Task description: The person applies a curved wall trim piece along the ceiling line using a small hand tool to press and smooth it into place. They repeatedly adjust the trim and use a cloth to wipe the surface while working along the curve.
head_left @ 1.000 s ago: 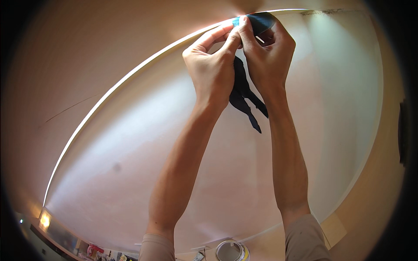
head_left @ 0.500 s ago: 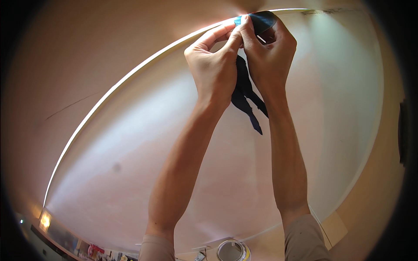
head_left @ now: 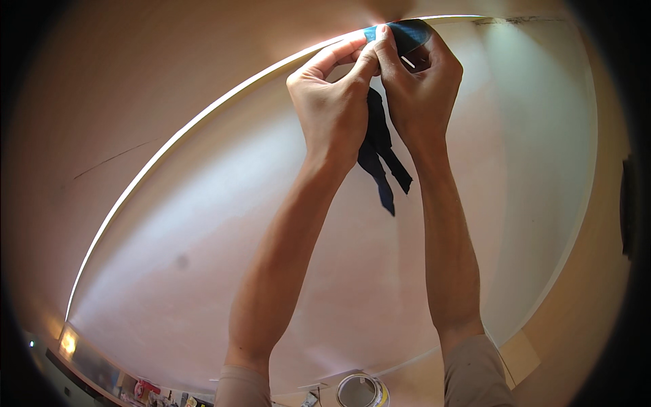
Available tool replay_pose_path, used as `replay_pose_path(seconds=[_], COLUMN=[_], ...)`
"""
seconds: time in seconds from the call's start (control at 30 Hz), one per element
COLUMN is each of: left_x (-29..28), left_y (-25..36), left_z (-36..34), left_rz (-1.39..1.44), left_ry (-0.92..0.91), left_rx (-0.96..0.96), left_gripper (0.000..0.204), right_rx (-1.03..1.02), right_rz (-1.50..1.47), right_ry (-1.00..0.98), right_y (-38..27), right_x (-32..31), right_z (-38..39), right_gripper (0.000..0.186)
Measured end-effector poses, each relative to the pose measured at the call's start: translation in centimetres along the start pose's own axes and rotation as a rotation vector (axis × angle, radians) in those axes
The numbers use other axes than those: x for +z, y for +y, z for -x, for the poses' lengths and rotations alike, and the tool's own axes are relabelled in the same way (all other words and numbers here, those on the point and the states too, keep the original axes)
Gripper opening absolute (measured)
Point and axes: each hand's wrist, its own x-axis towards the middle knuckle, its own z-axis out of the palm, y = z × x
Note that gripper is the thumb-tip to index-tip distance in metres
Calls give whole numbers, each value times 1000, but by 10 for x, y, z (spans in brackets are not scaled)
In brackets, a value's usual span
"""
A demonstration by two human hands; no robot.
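High at the edge of the pale recessed ceiling, my left hand [head_left: 329, 112] and my right hand [head_left: 424, 91] pinch a glossy blue and dark piece [head_left: 408, 32], their thumbs close together. It sits against the thin bright light strip [head_left: 217, 102]; fingers partly hide where it meets the edge. A black, cloth-like piece [head_left: 380, 169] with two narrow tails hangs between and behind my hands; where it is held or attached is hidden.
A long curved edge [head_left: 578, 224] bounds the pale surface. A round bucket [head_left: 356, 390] is low at the centre, with small clutter [head_left: 146, 389] and a glowing light [head_left: 68, 344] at lower left. A dark object [head_left: 626, 207] is at far right.
The black piece's tails have swung, the longer one now hanging lower and further left. My hands have shifted very slightly to the right, still pinching the blue piece.
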Motion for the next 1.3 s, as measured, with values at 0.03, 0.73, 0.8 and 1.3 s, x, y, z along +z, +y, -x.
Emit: replay_pose_path(seconds=[0.03, 0.73, 0.8, 1.3], left_x=[0, -12, -12, -18], left_y=[0, 6, 5, 16], left_z=[-2, 5, 6, -3], left_rz=[3, -14, -16, -88], left_ry=[3, 20, 33, 12], left_rx=[-4, -25, -33, -34], left_gripper=[23, 25, 25, 22], right_rx=[-1, -17, 3, -16], right_rz=[6, -21, -27, -58], right_ry=[8, -1, -10, 8], right_y=[0, 0, -1, -1], right_x=[2, 10, 10, 21], right_z=[-1, 8, 9, 0], right_gripper=[14, 12, 12, 14])
